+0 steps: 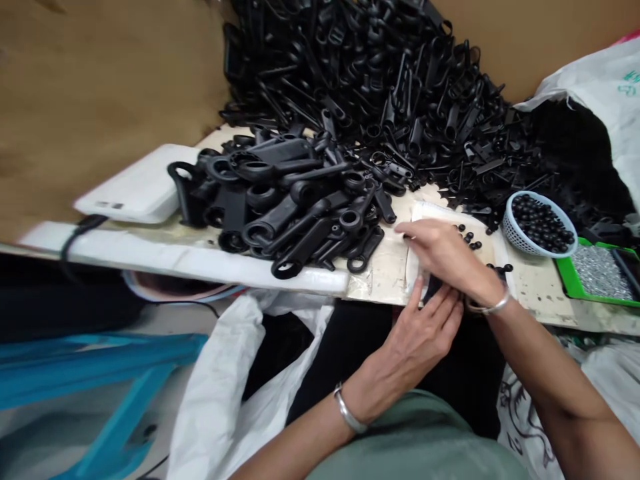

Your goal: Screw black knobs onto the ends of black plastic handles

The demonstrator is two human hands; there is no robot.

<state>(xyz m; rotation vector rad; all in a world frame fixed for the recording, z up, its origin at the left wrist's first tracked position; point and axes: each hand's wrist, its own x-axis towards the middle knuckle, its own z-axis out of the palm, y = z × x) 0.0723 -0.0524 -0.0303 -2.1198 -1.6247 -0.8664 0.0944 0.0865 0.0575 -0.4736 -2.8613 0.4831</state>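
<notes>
My left hand (427, 327) is at the table's front edge, its fingers bent over a black plastic part (433, 287), mostly covered by both hands. Crossing just above it, my right hand (445, 253) has thumb and fingertips pressed together, pointing left; what they pinch, if anything, is too small to make out. Under the hands lies a white pad (420, 212). Small black balls or knobs (469, 237) are scattered on it beside my right hand. To the left is a heap of black ring-ended plastic handles (295, 200).
A larger pile of black plastic parts (370, 80) rises behind. On the right stand a pale blue basket (515, 230) of black balls and a green tray (567, 277) of small shiny pieces. A white box (140, 187) with a cable sits left. A blue frame (135, 380) is below.
</notes>
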